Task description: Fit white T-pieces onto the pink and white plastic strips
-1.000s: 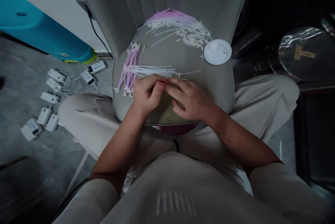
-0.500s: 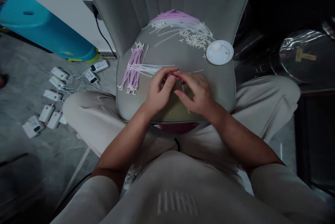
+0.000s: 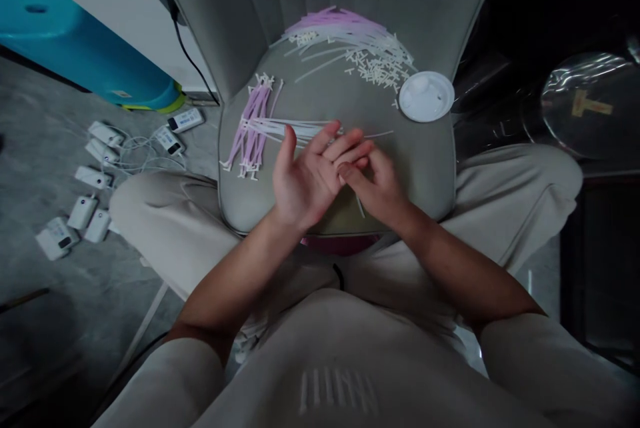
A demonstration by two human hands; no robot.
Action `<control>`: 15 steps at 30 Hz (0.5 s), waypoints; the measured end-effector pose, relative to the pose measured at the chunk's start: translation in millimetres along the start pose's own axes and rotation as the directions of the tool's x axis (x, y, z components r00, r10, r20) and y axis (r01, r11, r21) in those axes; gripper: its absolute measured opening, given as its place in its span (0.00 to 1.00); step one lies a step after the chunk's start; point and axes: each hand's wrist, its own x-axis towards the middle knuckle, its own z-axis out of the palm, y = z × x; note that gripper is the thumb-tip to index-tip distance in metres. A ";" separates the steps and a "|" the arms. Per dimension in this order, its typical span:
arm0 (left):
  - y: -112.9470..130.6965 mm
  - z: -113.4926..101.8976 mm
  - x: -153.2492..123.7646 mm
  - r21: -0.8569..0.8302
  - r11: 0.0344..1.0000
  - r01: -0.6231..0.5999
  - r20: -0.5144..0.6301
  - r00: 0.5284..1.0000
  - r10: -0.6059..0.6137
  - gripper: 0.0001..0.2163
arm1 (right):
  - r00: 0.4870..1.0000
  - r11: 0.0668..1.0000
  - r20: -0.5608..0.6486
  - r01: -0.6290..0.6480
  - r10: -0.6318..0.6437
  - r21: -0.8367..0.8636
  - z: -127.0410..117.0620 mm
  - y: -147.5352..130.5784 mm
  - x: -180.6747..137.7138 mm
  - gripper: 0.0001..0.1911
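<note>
My left hand (image 3: 313, 178) is turned palm up with its fingers stretched out, and nothing lies in the palm. My right hand (image 3: 377, 181) meets it from the right, thumb pressed against the left hand's outer fingers and its own fingers partly hidden behind them. Beyond the hands, thin white sticks (image 3: 293, 128) run leftward to a bundle of pink sticks (image 3: 256, 125) with small white connectors at their ends. A single thin white stick (image 3: 361, 207) lies below my right hand. All of this rests on a grey chair seat (image 3: 420, 161).
At the back of the seat lie loose pink sticks (image 3: 345, 18), white sticks (image 3: 360, 41) and a pile of small white connectors (image 3: 377, 68). A white round lid (image 3: 427, 96) sits at right. White power-bank-like devices (image 3: 83, 213) with cables lie on the floor, near a blue plastic object (image 3: 75, 41).
My left hand has rolled from palm down to palm up, its fingers opening out. My right hand has closed in on the left hand's fingers. The view has shifted slightly.
</note>
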 end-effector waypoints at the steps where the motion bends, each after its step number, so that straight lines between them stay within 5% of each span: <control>1: -0.9 2.6 -1.5 -0.006 0.999 0.035 0.026 0.999 -0.035 0.36 | 1.000 1.000 0.017 -0.023 0.023 0.009 0.6 0.2 -1.4 0.26; 9: -7.4 14.7 -6.6 -0.089 0.976 0.198 0.081 0.978 -0.191 0.37 | 0.997 0.974 0.019 -0.081 0.078 0.211 -0.3 0.0 -7.8 0.23; 15: -20.1 17.4 -3.9 -0.131 0.961 0.243 0.085 0.969 -0.233 0.35 | 0.999 0.995 -0.022 0.041 -0.039 0.093 -4.5 -4.5 -8.1 0.17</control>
